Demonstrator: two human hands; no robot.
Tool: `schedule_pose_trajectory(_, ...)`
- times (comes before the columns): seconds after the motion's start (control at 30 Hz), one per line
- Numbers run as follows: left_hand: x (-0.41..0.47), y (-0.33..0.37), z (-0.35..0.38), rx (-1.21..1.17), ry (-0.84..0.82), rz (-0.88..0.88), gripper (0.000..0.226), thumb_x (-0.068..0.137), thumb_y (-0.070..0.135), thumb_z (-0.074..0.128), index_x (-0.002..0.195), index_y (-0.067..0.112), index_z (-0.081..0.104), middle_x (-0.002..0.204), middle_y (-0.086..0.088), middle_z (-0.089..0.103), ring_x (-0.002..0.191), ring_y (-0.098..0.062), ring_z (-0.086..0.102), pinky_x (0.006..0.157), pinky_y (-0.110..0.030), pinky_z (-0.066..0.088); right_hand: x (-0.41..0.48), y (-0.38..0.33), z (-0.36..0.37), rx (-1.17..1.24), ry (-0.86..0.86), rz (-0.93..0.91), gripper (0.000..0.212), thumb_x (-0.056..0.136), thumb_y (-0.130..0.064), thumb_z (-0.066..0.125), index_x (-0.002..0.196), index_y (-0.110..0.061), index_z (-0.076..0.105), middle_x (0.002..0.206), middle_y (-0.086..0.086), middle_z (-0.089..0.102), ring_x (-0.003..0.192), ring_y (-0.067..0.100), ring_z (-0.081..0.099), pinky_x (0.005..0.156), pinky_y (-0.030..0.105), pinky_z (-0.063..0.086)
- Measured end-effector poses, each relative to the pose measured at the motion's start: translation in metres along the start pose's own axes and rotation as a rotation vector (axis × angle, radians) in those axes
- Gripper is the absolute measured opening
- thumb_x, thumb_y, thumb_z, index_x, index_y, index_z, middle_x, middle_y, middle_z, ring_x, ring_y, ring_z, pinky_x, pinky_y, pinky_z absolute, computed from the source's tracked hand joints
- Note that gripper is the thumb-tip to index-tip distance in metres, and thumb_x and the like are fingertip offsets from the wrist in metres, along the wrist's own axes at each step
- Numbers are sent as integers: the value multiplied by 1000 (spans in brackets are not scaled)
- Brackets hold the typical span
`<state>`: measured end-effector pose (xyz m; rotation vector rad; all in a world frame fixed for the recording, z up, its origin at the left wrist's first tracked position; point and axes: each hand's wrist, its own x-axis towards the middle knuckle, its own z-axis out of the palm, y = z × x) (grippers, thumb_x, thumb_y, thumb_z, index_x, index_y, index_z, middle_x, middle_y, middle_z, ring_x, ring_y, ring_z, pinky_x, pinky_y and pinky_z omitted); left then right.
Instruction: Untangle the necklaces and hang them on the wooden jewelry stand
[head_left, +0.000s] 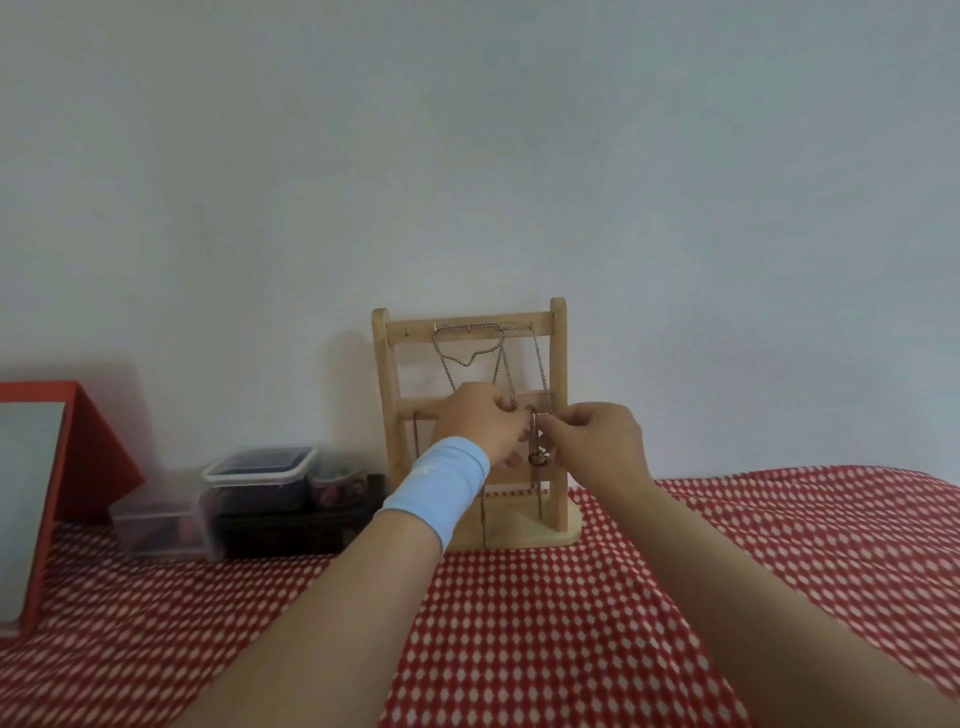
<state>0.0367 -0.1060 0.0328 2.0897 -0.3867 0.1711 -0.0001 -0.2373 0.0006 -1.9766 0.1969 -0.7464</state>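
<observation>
Head: left hand, right hand pinch necklace.

Plastic containers, red-framed board, checked cloth.

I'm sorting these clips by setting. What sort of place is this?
Probably a room at home: a plain pale wall, a red-and-white checked tablecloth, stacked clear plastic storage boxes and a small wooden jewelry stand hung with metal chains.

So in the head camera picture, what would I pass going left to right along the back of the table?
red board → clear plastic box → lidded tub → small jar → wooden jewelry stand
</observation>
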Motion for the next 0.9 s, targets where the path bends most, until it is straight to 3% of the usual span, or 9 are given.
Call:
schedule_pose_trajectory(0.07, 0, -3, 3, -6, 15, 1, 21, 95, 27, 57, 76, 19, 64, 76, 3, 74, 56, -22, 72, 70, -43, 62, 0, 3, 2, -51, 26, 3, 29, 90, -34, 71, 68, -15, 77, 61, -4, 71, 52, 2, 63, 53, 15, 51)
schedule_pose_trajectory(0.17, 3, -5, 7, 4, 72, 9, 30, 95, 29, 56, 77, 10, 70, 74, 0, 75, 53, -22, 71, 67, -44, 62, 4, 1, 8, -142, 74, 21, 40, 92, -43, 67, 66, -13, 75, 63, 0, 72, 60, 17, 69, 63, 35, 60)
schedule_pose_trajectory(0.3, 9, -12, 14, 29, 111, 32, 39, 96, 34, 54, 79, 3, 71, 78, -7, 75, 54, -22, 71, 64, -46, 61, 7, -2, 13, -327, 108, 31, 47, 94, -53, 59, 66, -18, 71, 66, -2, 71, 62, 18, 67, 60, 30, 55)
schedule_pose_trajectory(0.47, 9, -28, 20, 35, 57, 4, 33, 93, 36, 58, 80, 10, 74, 87, -5, 75, 66, -25, 73, 72, -43, 61, 7, 7, 16, -391, 49, 57, 53, 95, -61, 55, 66, -18, 68, 67, -3, 72, 61, 18, 68, 57, 27, 52)
schedule_pose_trajectory(0.6, 2, -41, 21, 128, 21, 32, 23, 91, 31, 58, 76, 18, 70, 80, -3, 71, 76, -32, 71, 72, -44, 61, 0, 15, 20, -399, -5, 48, 51, 94, -56, 59, 65, -16, 72, 65, -2, 73, 61, 17, 68, 62, 33, 59)
schedule_pose_trajectory(0.73, 0, -48, 19, 76, -5, 15, 24, 92, 31, 60, 85, 15, 76, 78, -3, 75, 75, -19, 73, 75, -41, 61, -5, 12, 19, -373, -40, 27, 45, 94, -48, 61, 65, -16, 74, 65, -1, 73, 61, 17, 68, 62, 32, 59)
schedule_pose_trajectory(0.9, -12, -46, 1, 96, -29, 56, 22, 89, 32, 59, 82, 21, 77, 76, 1, 75, 74, -15, 73, 79, -41, 60, -11, -4, 4, -390, -30, 5, 42, 89, -36, 58, 52, -16, 54, 46, -6, 53, 44, 15, 48, 48, 23, 40)
